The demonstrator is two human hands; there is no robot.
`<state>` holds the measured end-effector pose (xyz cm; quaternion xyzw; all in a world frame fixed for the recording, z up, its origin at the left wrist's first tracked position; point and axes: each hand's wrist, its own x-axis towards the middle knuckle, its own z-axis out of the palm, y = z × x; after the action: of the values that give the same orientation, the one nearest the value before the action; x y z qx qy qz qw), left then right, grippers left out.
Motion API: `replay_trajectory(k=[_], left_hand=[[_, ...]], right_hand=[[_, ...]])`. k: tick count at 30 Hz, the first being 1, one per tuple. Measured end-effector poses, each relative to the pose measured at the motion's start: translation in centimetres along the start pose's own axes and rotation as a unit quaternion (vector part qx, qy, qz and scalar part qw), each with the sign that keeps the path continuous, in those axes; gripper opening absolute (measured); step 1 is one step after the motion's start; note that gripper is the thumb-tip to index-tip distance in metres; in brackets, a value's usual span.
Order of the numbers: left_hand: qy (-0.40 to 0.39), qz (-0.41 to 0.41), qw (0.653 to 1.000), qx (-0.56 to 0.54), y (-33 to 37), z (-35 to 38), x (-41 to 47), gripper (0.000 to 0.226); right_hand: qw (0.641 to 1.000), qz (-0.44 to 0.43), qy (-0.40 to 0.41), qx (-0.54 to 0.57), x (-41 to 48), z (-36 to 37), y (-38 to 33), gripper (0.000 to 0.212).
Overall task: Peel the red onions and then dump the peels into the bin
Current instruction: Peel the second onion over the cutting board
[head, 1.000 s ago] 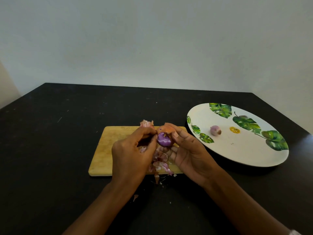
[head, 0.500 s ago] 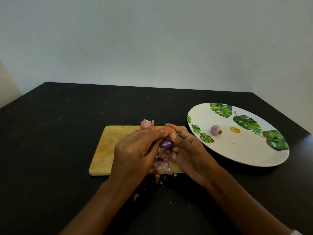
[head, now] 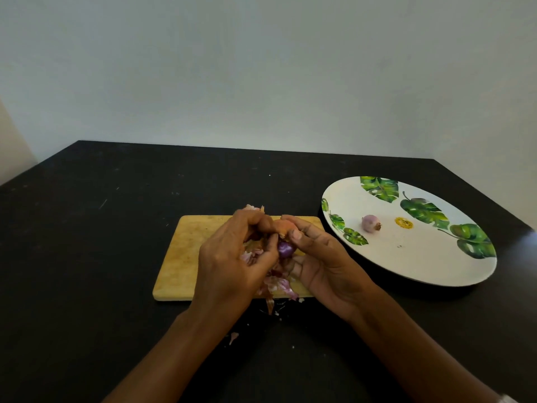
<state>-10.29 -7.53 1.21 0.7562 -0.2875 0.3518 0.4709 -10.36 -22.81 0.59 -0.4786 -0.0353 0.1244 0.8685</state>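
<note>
while both hands work over the right half of the rectangular wooden cutting board, r hand cups the small purple-red onion & l hand pinches its orange skin. pink peel scraps spill past the board's front edge; black table lies open left. vs 0.5 s ago, more orange skin shows.

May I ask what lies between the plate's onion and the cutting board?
In the head view, only the leaf-printed edge of the plate lies between onion and board.
</note>
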Motion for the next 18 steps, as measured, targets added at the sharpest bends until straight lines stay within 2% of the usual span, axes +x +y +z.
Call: replay_trajectory(k=[4, 6, 11, 15, 18], left_hand=[[0.037, -0.07, 0.995, -0.068, 0.4, 0.3, -0.2, 0.026], [0.034, -0.068, 0.996, -0.037, 0.2, 0.4, -0.3, 0.023], [-0.026, 0.065, 0.99, 0.12, -0.6, 0.0, -0.1, 0.025], [-0.065, 0.092, 0.981, 0.16, -1.1, -0.5, 0.0, 0.046], [-0.078, 0.115, 0.974, 0.179, -1.2, -0.5, 0.0, 0.043]], right_hand=[[1.0, 0.006, -0.008, 0.023, 0.0, 0.3, 0.0, 0.053], [1.0, 0.006, -0.006, 0.027, -0.1, 0.3, 0.0, 0.05], [1.0, -0.01, 0.018, -0.022, -0.4, 0.5, -0.2, 0.041], [0.998, -0.018, 0.032, -0.053, -0.3, 0.5, -0.2, 0.048], [0.997, -0.021, 0.04, -0.07, -0.3, 0.5, -0.2, 0.049]])
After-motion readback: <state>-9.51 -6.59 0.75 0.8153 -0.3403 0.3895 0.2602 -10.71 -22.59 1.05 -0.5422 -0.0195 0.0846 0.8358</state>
